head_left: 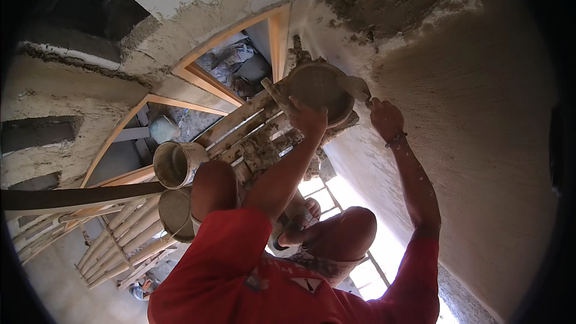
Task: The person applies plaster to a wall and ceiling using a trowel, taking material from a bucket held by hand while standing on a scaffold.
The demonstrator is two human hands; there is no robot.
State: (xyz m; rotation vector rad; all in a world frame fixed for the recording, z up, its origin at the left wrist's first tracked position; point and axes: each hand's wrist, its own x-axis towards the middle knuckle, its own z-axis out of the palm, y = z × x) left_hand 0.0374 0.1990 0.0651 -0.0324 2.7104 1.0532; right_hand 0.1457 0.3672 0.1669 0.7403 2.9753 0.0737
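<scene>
A round, shallow pan [350, 110] of grey-brown mortar [317, 86] rests at the far end of the scaffold planks, beside the wall. My left hand [309, 120] grips its near rim, the fingers reaching over the edge. In my right hand [386, 118] is a trowel [355, 87], held by its handle, most of which my fingers hide. The trowel's mortar-smeared blade points left and overlaps the pan's right edge in this view; whether it touches the mortar I cannot tell.
Rough planks [240, 121] run beneath my feet. Left of my knee stand a pale bucket [201, 155] and a second bucket [187, 234]. Arched wooden frames [204, 48] line the left wall; a plastered wall [462, 120] rises at right. Bamboo poles [123, 237] and another person [141, 288] are lower left.
</scene>
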